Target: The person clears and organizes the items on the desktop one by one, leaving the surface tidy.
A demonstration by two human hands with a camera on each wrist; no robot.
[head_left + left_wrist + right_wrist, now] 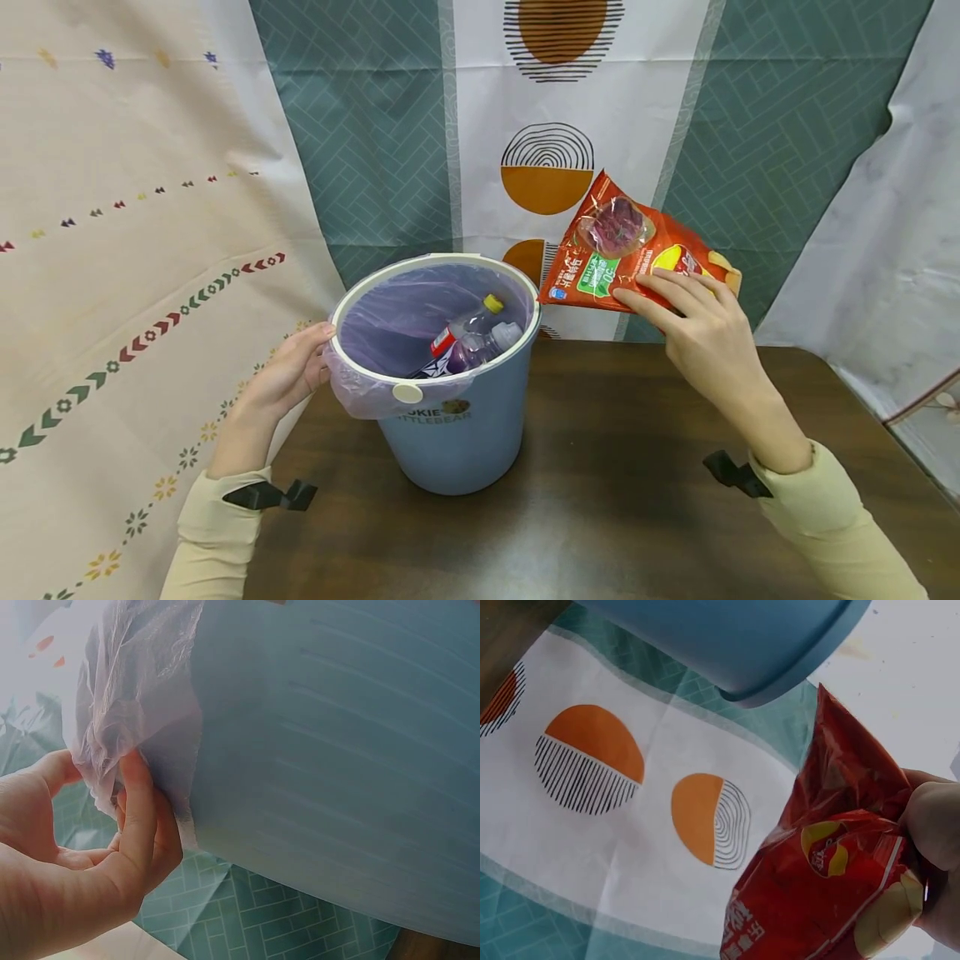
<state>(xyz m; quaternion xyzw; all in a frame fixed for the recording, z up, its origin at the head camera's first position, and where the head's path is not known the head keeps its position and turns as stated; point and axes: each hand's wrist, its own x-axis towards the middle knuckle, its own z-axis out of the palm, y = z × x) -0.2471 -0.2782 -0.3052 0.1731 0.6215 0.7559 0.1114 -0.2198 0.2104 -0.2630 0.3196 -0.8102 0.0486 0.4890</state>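
Observation:
A blue trash can (457,450) with a white rim stands on the table, lined with a thin purple plastic bag (360,392) folded over its edge. Plastic bottles (480,337) lie inside it, one with a yellow cap. My left hand (288,371) grips the left side of the rim; in the left wrist view, thumb and fingers (139,802) pinch the bag's overhang. Just right of the can and above table height, my right hand (697,325) holds a red chip bag (577,258), its corner near the rim. The right wrist view shows the thumb pressed against the bag.
The dark wooden table (600,467) extends in front and to the right of the can. Behind hangs a patterned curtain (360,125) in green and white with orange circles. A cream cloth (135,250) with small motifs hangs along the left.

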